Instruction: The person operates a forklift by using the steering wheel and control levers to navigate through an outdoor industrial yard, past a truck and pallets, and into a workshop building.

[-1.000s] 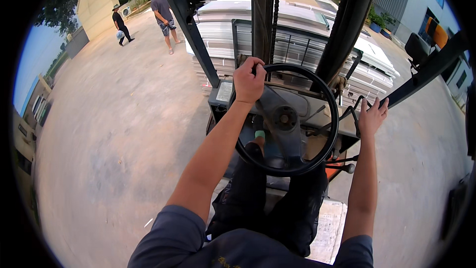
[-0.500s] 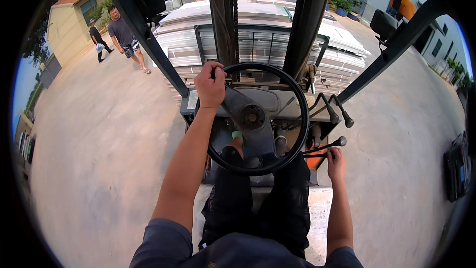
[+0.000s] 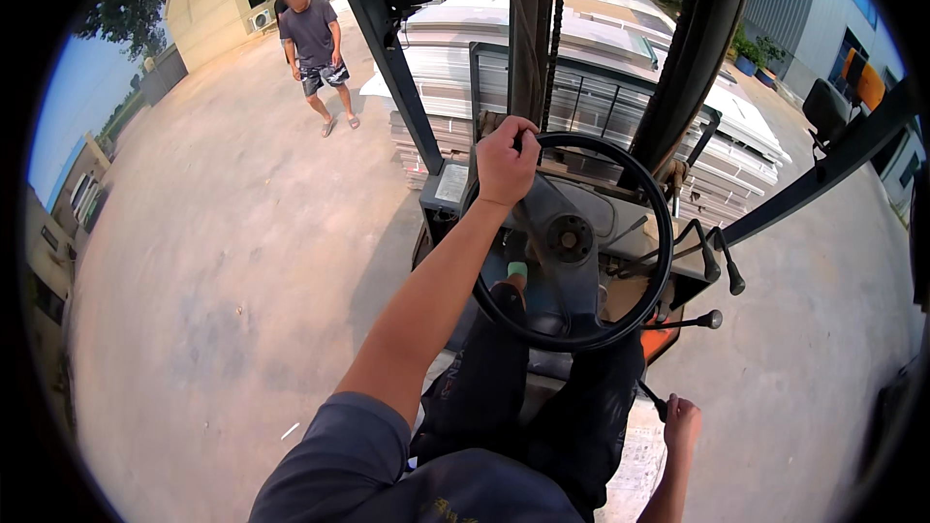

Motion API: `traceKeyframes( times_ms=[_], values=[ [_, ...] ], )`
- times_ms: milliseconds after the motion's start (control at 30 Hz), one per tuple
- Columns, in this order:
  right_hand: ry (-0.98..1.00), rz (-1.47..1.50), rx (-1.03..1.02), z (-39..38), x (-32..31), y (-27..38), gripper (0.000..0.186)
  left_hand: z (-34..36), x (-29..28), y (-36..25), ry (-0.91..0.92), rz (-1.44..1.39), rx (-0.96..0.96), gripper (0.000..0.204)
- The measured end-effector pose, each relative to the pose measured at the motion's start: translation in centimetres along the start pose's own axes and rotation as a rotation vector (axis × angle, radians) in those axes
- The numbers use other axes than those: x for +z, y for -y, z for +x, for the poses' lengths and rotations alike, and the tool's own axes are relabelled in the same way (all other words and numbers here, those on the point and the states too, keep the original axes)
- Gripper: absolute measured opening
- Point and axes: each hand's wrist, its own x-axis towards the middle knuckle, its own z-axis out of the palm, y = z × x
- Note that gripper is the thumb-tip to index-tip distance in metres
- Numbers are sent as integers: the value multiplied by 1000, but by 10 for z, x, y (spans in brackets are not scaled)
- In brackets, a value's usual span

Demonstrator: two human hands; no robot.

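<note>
My left hand (image 3: 507,163) is closed around the upper left rim of a black steering wheel (image 3: 668,250). My right hand (image 3: 682,423) is low beside my right thigh, fingers curled on the end of a dark lever (image 3: 652,394), so part of its knob is hidden. Another lever with a round knob (image 3: 715,319) stands forward of that hand, untouched. Farther ahead, two bent control levers (image 3: 736,283) with black grips rise at the right of the dashboard. Below the wheel, one of my feet shows a light green sock (image 3: 517,269).
Ahead of the forklift mast (image 3: 531,48) lies a wide stack of pale panels (image 3: 446,58). A person in a dark shirt (image 3: 312,34) stands front left, with another partly hidden behind. Dark posts (image 3: 387,58) flank me; concrete ground (image 3: 242,261) spreads left. A mirror (image 3: 826,108) hangs right.
The lever in my right hand has swung back toward me. My view has turned left, so the mast and wheel sit farther right. The person in the dark shirt appears nearer the load.
</note>
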Motion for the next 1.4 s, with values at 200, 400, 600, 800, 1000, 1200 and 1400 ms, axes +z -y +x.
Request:
traceKeyframes(
  times_ms=[200,400,600,800,1000,1200,1400],
  values=[
    [-788,50,-448,88,-92,90,37,0,13,-2,47,-15,21,11],
    [-758,96,-374,169,-87,137,31,12,34,6,21,28,85,12],
    [-857,145,-334,183,-73,152,29,26,130,-27,46,18,164,11],
    [-943,176,-368,197,-61,137,24,-54,199,-85,283,-96,159,5],
    [-966,160,-380,203,-61,143,24,-108,186,-105,429,-168,140,6],
    [-944,191,-386,198,-63,149,24,-145,143,-120,557,-148,110,7],
    [-947,185,-356,192,-59,134,22,-182,-12,-101,635,-66,129,17]
  ],
)
